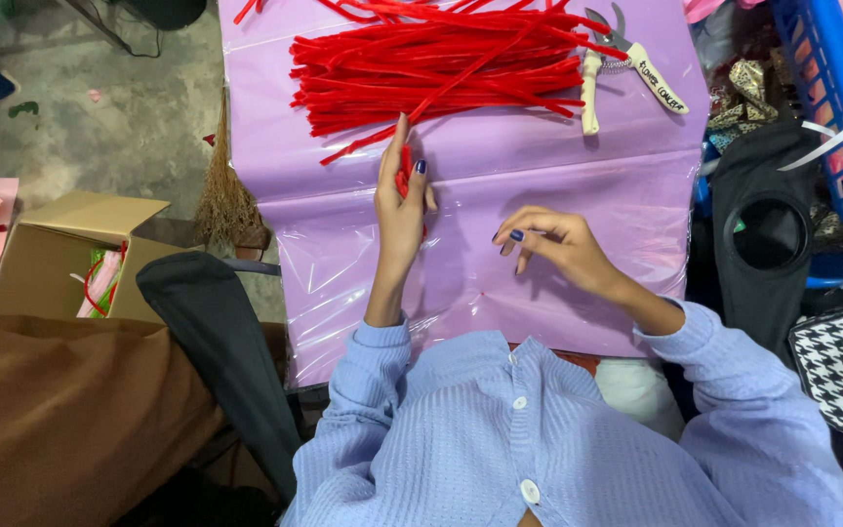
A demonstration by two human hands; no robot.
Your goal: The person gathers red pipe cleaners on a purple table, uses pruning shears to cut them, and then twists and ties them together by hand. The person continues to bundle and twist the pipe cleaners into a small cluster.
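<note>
Red chenille stem piece [405, 182] sits pinched upright in left hand [399, 210], approx centre of the lilac plastic sheet [558, 185], w/ right hand [555, 244] just beside at 3 o'clock, fingers curled loosely, holding nothing. Loose stem pile [441, 63] lies at 12 o'clock, pruning shears [626, 60] touching its 3 o'clock edge; likely risk: slick sheet sliding if dragged, scattering stems. Open cardboard box [60, 256] at 9 o'clock holds pink and green bits; blue crate [836, 107] at 2 o'clock, contents unclear.

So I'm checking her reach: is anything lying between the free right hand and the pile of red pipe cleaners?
Nothing visible: only bare purple sheet lies between the right hand and the red pile. The cutters sit off to the pile's side.
</note>
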